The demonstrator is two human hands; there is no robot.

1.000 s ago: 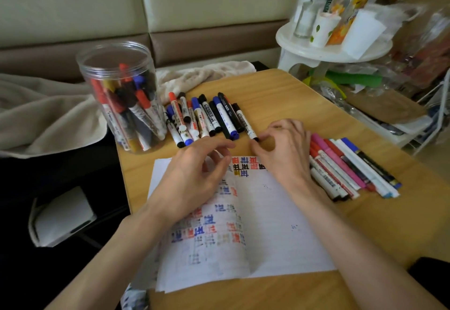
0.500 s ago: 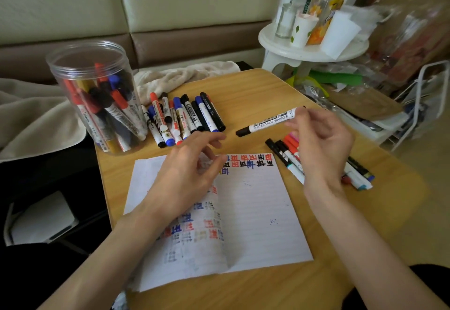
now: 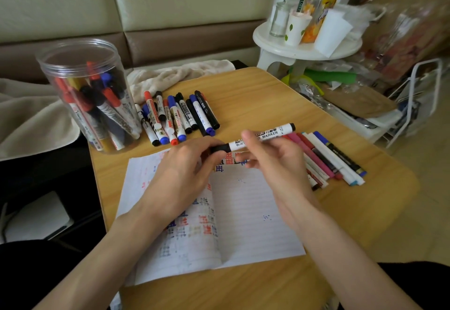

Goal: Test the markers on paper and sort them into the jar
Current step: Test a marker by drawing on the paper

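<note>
The left hand [image 3: 185, 163] pinches the black cap [image 3: 220, 148] of a white marker [image 3: 265, 135], and the right hand [image 3: 272, 161] grips its barrel, holding it nearly level above the far edge of the lined paper [image 3: 255, 224]. A row of markers [image 3: 180, 117] lies toward the far edge of the bench [image 3: 267, 95], with another bunch [image 3: 326, 158] by its right edge. The jar [image 3: 80, 95], partly filled, stands at the far left corner.
</note>
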